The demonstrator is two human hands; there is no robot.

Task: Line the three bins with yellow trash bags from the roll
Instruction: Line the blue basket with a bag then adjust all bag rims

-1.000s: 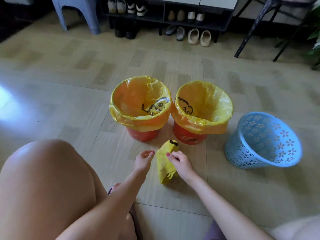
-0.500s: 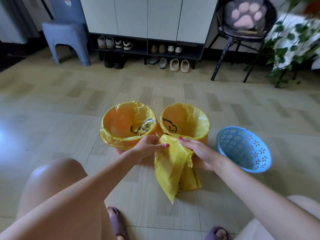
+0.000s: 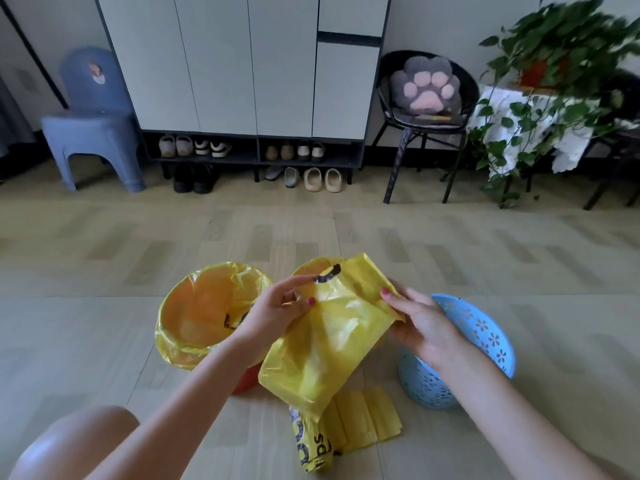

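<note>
A yellow trash bag (image 3: 329, 341) hangs spread between my hands above the floor. My left hand (image 3: 277, 310) pinches its top left edge and my right hand (image 3: 420, 323) grips its right edge. Its lower end trails down to folded yellow bags (image 3: 360, 424) lying on the floor. Left of the bag stands an orange bin lined in yellow (image 3: 204, 313). A second lined bin (image 3: 311, 266) is mostly hidden behind the held bag. The blue perforated bin (image 3: 485, 337) sits unlined on the right, tilted, behind my right hand.
My bare knee (image 3: 79, 441) fills the lower left corner. At the back stand a shoe cabinet (image 3: 252, 81) with several pairs of shoes, a blue plastic stool (image 3: 93, 133), a black chair (image 3: 426, 119) with a paw cushion, and a trailing plant (image 3: 554, 81).
I picked the bag off the floor and lifted it, and my hands have pulled it wider apart. My head tilted up, so the bins sit lower in view.
</note>
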